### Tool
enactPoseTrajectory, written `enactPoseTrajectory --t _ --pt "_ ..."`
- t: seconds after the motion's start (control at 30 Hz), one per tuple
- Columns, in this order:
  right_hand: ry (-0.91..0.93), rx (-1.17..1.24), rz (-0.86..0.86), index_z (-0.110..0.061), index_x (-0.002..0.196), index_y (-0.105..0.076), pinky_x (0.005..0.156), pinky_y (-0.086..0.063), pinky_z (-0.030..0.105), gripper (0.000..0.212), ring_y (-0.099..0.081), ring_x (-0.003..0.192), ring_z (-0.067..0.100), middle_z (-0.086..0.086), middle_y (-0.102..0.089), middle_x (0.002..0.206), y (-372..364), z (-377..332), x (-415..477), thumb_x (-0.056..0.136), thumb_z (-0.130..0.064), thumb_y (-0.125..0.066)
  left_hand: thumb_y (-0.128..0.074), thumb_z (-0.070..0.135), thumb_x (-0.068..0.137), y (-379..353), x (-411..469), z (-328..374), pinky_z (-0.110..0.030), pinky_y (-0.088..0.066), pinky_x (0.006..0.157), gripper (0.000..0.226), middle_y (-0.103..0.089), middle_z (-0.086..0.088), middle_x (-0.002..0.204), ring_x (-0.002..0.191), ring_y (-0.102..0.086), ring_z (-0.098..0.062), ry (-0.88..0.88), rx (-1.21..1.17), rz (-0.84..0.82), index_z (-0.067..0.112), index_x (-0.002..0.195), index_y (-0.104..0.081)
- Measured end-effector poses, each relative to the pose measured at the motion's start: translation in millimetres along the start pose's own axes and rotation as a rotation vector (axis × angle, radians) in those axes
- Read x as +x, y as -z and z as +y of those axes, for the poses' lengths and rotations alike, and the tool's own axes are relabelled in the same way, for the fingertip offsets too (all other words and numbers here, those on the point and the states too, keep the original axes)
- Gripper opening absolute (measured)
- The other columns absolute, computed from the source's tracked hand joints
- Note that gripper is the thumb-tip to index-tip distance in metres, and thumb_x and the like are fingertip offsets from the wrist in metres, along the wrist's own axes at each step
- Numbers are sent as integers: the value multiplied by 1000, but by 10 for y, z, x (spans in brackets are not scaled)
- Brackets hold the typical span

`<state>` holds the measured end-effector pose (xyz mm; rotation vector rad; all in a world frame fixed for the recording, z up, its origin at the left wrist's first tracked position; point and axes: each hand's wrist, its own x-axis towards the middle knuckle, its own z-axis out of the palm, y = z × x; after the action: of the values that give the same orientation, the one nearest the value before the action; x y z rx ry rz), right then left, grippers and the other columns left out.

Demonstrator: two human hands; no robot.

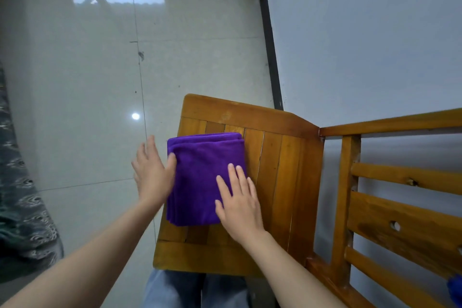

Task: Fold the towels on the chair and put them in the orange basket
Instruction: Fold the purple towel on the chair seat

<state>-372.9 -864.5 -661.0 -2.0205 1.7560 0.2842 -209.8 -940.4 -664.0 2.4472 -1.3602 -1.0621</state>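
Both arms reach forward — left hand (152, 172) open, thumb out to its right; right hand (237, 204) flat, palm down.

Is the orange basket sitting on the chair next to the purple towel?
No, only the folded purple towel lies on the wooden chair seat, and no orange basket shows anywhere in the view.

Even soft light, floor (100, 82) glare, wide-angle edge distortion

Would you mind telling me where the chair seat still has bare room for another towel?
The widest bare strip of the chair seat runs between the purple towel and the backrest. A narrower band lies beyond the towel. The seat's left side is crowded by towel, left hand and right hand.
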Motion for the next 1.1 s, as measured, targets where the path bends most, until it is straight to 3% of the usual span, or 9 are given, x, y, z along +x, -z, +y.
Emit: enactPoseTrajectory --t 0.13,0.2,0.37,0.43,0.53,0.6,0.7,0.87,1.1 --pt "79 -96 66 -14 124 -60 94 -46 43 67 -52 123 30 14 -55 133 -90 239 -33 63 -36 -80 -81 31 61 -235 -456 -284 -49 -41 99 87 -47 -23 137 128 -34 -36 -707 494 -34 7 133 -39" --pt "183 -178 62 -13 125 -59 96 -45 44 66 -51 124 30 14 -54 134 -164 323 -71 66 -36 -78 -85 41 44 -387 -569 -515 -49 -44 97 101 -55 -21 130 126 -33 -34 -891 667 -162 8 128 -39" --pt "281 -214 93 -13 126 -57 98 -43 45 66 -49 125 36 19 -53 133 -299 406 -41 71 -44 -74 -86 54 32 -490 -485 -778 -49 -13 112 126 -30 -21 144 132 -24 -43 -948 809 -259 9 137 -32" --pt "372 -265 82 -17 131 -51 99 -39 50 72 -45 126 42 22 -49 136 -317 449 -36 71 -53 -70 -81 44 51 -471 -396 -841 -47 -7 112 106 -14 -22 151 140 -8 -43 -1066 789 -161 10 137 -32" --pt "487 -349 43 -19 134 -41 98 -37 57 86 -39 128 46 23 -43 140 -365 547 -76 64 -56 -75 -43 17 81 -383 -290 -956 -50 -20 110 56 -1 -26 153 141 11 -40 -1198 732 26 11 136 -34" --pt "474 -354 37 -17 133 -42 95 -41 57 91 -37 128 43 23 -42 137 -370 523 -112 56 -43 -84 -35 13 82 -342 -264 -956 -55 -32 104 53 -11 -31 150 139 6 -46 -1188 744 46 12 135 -35" --pt "389 -317 107 -14 112 -66 79 -54 46 67 -58 108 36 18 -64 113 -294 368 -140 50 -25 -90 -73 13 69 -321 -271 -810 -60 -49 78 69 -49 -35 127 121 -36 -60 -1118 817 30 13 129 -40" --pt "350 -223 287 -8 91 -69 56 -55 32 36 -67 78 32 15 -69 84 121 296 15 58 -9 -84 -91 4 31 -23 -229 -379 -41 -51 38 93 -66 -29 96 79 -66 -47 -1015 833 -117 9 112 -46" --pt "353 -248 506 -5 92 -58 50 -53 30 36 -65 73 29 13 -66 79 1132 329 -184 62 -2 -78 -88 -1 41 725 -439 414 -30 -50 40 72 -66 -19 81 63 -64 -33 -1114 697 -5 3 104 -54"
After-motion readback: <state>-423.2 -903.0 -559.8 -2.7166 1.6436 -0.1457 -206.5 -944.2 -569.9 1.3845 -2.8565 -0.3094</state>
